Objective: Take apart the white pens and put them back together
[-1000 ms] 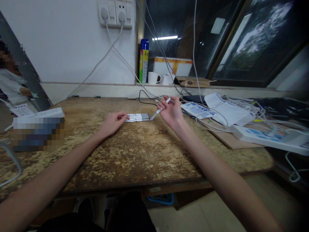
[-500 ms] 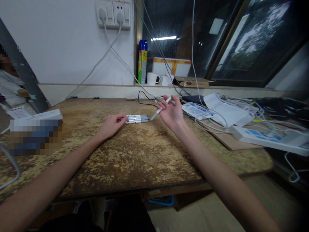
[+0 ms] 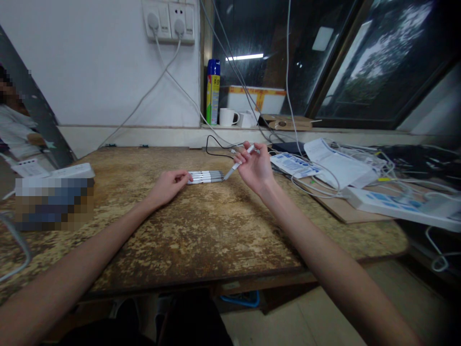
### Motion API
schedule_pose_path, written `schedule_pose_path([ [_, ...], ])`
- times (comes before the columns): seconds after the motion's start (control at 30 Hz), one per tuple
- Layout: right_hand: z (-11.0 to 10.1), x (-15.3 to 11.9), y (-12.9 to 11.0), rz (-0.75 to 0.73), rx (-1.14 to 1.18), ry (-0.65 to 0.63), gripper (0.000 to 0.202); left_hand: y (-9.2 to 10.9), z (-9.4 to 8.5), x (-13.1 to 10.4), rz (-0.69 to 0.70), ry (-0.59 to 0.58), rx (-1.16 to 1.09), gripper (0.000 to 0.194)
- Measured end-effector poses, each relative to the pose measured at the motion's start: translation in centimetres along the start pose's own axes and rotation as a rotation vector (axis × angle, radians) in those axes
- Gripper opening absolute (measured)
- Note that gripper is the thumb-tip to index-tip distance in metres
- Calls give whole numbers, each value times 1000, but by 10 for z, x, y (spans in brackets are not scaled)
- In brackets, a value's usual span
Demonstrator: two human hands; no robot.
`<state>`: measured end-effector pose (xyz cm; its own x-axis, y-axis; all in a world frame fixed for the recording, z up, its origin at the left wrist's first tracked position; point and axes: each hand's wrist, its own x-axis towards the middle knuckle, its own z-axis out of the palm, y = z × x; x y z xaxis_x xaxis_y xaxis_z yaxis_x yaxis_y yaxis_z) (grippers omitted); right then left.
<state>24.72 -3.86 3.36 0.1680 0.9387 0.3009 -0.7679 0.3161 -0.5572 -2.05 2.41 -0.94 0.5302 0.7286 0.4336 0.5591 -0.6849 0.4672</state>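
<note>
Several white-and-grey pens (image 3: 206,177) lie side by side in a row on the worn wooden table (image 3: 201,230). My left hand (image 3: 171,184) rests on the tabletop with its fingers curled, thumb and fingertips gripping the pens' left ends. Just right of the row, my right hand (image 3: 255,166) is raised, palm turned up, with its fingers closed round a single pen (image 3: 235,168). That pen slants, its grey end pointing down and left, close to the right ends of the row. Part of its upper length is hidden by my fingers.
Papers (image 3: 334,163), tangled cables and a white power strip (image 3: 392,204) crowd the right side. Another power strip (image 3: 75,171) stands at the left, beside a blurred-out patch. On the sill are a spray can (image 3: 213,93) and a mug (image 3: 227,117). A person (image 3: 16,127) is at far left.
</note>
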Motion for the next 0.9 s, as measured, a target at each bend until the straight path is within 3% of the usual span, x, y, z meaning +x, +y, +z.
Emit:
schedule_pose_path([
  [0.9,3,-3,1,31,-4,-5,23,-1,1,1,5,-22,-13,38],
])
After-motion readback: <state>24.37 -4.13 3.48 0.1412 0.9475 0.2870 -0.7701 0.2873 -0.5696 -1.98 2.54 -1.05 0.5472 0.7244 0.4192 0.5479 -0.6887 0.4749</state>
